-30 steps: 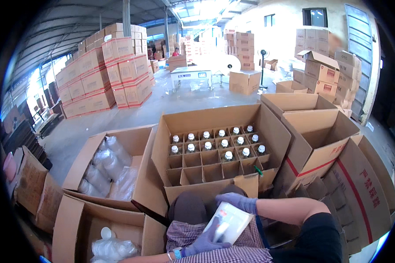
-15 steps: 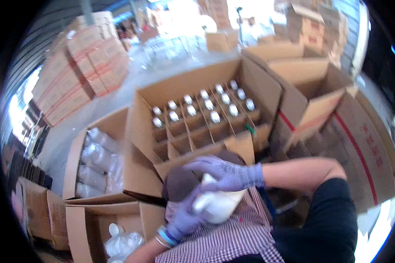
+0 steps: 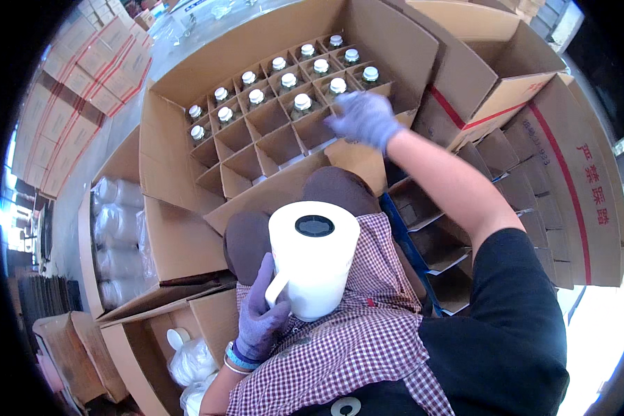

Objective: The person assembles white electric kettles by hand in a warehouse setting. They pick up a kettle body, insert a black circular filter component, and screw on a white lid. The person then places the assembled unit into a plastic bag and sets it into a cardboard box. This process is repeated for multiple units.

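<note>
My left hand is closed at the handle of a white jug, which stands over my lap. The jug is tapered, with a round black disc in its upward end. My right hand, gloved like the left in pale purple, reaches over the near right part of a large divided carton. Motion smears its fingers, so I cannot tell whether they hold anything. Several glassy bottles with white caps, such as one bottle, stand in the carton's cells beside that hand. Some nearer cells hold no bottle.
At the left, an open carton holds several white wrapped items. Below it, another carton contains bagged items and a white round piece. Cardboard dividers and an open carton lie right. Stacked boxes stand far left.
My right hand has left the jug and moved forward over the divided carton. The jug now shows its black disc, with my left hand alone on it. The view has tilted downward.
</note>
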Demonstrator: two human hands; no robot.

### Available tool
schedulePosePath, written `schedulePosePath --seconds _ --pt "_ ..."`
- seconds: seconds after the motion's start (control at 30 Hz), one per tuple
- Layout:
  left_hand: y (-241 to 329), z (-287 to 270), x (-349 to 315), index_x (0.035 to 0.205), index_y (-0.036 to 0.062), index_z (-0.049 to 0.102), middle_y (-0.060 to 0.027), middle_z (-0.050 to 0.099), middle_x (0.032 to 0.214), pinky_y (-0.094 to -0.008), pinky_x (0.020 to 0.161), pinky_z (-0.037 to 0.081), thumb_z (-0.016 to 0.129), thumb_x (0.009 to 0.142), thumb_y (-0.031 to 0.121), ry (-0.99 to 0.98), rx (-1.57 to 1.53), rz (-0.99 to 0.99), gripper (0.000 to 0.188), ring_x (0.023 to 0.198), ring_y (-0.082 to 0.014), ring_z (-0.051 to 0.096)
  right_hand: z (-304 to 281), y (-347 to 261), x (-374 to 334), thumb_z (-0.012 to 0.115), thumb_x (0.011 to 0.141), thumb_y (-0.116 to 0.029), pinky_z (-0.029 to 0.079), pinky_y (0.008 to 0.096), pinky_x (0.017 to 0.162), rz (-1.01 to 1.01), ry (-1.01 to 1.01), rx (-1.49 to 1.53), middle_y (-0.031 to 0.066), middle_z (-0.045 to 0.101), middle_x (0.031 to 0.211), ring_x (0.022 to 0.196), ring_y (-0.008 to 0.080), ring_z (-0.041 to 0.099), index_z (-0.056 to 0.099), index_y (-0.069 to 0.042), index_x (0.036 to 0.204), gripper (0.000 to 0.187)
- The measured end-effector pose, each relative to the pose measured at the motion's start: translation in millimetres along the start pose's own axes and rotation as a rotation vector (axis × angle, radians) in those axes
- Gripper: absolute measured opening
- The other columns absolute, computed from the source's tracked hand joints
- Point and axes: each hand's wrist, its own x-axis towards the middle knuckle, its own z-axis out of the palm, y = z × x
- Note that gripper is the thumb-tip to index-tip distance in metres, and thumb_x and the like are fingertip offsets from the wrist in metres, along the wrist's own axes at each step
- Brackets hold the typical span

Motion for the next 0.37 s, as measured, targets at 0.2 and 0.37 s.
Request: schedulePosePath --seconds 0.2,0.37 --pt "4 -14 11 0.145 -0.0029 0.048 -0.0049 0.067 0.109 -0.0223 0.072 0.047 0.07 0.084 0.043 0.075 -0.167 -0.044 0.08 0.084 -0.0087 0.059 69 103 70 0.063 0.089 -0.035 0.053 0.0445 0.096 0.208 -0.239 -0.281 0.0124 0.07 0.123 0.116 0.0322 0.066 0.074 -0.011 0.116 0.037" --pt "-12 -48 14 0.141 0.0021 0.056 -0.0008 0.068 0.111 -0.0204 0.083 0.049 0.08 0.081 0.049 0.034 -0.205 -0.038 0.08 0.097 -0.009 0.064 13 108 67 0.066 0.089 -0.046 0.051 0.041 0.098 -0.115 -0.117 0.514 0.0175 0.072 0.116 0.111 0.0282 0.069 0.073 -0.006 0.112 0.047"
